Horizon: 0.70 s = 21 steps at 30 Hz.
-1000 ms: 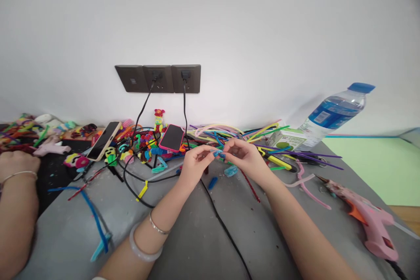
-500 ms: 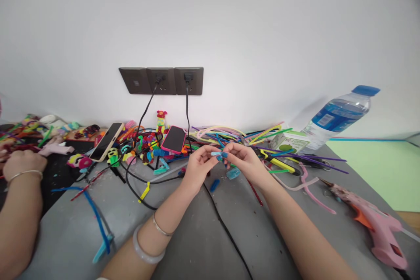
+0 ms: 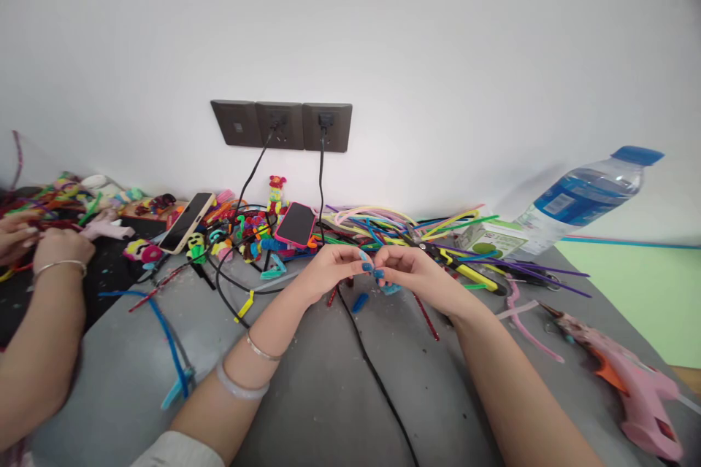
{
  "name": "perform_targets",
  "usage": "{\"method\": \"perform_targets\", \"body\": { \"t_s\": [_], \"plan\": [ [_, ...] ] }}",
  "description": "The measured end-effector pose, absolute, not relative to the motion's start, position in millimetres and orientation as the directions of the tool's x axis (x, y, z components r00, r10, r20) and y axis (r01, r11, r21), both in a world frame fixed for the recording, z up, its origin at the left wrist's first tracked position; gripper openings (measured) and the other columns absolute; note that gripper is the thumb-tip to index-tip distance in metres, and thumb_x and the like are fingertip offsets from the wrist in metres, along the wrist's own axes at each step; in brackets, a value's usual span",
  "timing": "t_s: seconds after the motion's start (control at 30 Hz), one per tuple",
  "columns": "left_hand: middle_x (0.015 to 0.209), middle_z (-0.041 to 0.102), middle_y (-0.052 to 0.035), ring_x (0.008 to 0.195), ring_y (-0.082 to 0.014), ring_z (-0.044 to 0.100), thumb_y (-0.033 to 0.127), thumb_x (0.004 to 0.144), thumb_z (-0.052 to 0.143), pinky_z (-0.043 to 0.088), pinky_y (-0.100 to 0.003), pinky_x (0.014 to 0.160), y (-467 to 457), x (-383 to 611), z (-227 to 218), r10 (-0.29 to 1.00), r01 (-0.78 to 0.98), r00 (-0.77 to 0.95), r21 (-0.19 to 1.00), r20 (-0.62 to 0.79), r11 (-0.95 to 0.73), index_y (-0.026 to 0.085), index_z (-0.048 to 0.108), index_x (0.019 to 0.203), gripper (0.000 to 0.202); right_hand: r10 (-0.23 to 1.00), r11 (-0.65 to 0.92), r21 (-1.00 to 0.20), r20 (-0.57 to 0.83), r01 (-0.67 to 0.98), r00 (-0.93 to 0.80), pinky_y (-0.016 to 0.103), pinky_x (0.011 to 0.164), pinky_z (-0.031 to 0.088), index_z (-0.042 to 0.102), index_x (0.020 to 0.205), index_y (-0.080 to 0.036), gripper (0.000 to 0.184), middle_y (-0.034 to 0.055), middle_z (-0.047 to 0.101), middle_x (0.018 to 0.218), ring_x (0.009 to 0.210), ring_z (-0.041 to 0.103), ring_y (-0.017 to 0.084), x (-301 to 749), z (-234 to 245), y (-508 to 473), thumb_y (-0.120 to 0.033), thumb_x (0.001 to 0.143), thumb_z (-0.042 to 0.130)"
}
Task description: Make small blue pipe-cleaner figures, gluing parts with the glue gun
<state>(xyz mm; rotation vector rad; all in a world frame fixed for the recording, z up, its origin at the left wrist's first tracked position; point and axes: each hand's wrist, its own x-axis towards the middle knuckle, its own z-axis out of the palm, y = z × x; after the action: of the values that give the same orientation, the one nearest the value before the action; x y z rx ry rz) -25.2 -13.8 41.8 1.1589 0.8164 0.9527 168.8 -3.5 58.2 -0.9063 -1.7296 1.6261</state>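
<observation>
In the middle of the head view, my left hand (image 3: 333, 271) is closed in a pinch on a small light blue pipe cleaner piece (image 3: 363, 255), mostly covered by the fingers. My right hand (image 3: 412, 273) is also pinched, its fingertips meeting the left ones at the same piece; exactly where it grips is hidden. On the table just below lie a short dark blue piece (image 3: 360, 303) and a light blue fuzzy piece (image 3: 391, 290), partly behind my right fingers. A red glittery pipe cleaner (image 3: 427, 317) lies under my right wrist.
Black cords run from the wall sockets (image 3: 282, 125) across the grey table. Pliers (image 3: 474, 276), a tilted-looking water bottle (image 3: 588, 197) and a pink glue gun (image 3: 629, 372) are at right. Two phones (image 3: 188, 222) (image 3: 296, 224) stand among pipe cleaners. Another person's hands (image 3: 63, 252) work at left.
My fingertips have shifted and closed further over the light blue piece, so less of it shows. The view has turned slightly left. The other person's second hand shows more.
</observation>
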Motion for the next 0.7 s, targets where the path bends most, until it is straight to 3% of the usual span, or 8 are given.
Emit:
{"method": "perform_targets", "body": {
  "t_s": [0.23,0.47,0.7],
  "plan": [
    [0.082,0.062,-0.0012,0.069,-0.0095,0.053,0.047,0.067,0.081,0.042,-0.02,0.062,-15,-19,37,0.969,-0.35,0.233,0.923,-0.08,0.16,0.017,0.067,0.083,0.036,0.869,0.059,-0.998,0.047,0.008,-0.493,0.028,0.066,0.053,0.063,0.081,-0.019,0.027,0.0015,0.063,0.082,0.071,0.059,0.013,164,57,-2,-0.043,0.076,0.075],
    [0.066,0.06,0.0018,0.063,-0.0091,0.055,0.043,0.064,0.083,0.034,-0.019,0.055,-14,-13,33,0.99,-0.421,0.114,0.899,-0.081,0.122,0.016,0.067,0.081,0.035,0.898,0.097,-0.995,0.078,0.021,-0.433,0.03,0.064,0.054,0.063,0.08,-0.019,0.029,0.0027,0.067,0.076,0.066,0.06,0.015,157,45,1,-0.046,0.075,0.074],
    [0.071,0.063,0.0017,0.062,-0.0086,0.054,0.038,0.062,0.085,0.034,-0.02,0.055,-17,-8,32,0.993,-0.456,0.105,0.885,-0.054,0.096,0.016,0.068,0.085,0.036,0.904,0.083,-0.996,0.068,0.019,-0.422,0.028,0.063,0.053,0.063,0.078,-0.019,0.029,0.0029,0.066,0.075,0.067,0.06,0.015,155,45,-1,-0.047,0.077,0.072]
  ]
}}
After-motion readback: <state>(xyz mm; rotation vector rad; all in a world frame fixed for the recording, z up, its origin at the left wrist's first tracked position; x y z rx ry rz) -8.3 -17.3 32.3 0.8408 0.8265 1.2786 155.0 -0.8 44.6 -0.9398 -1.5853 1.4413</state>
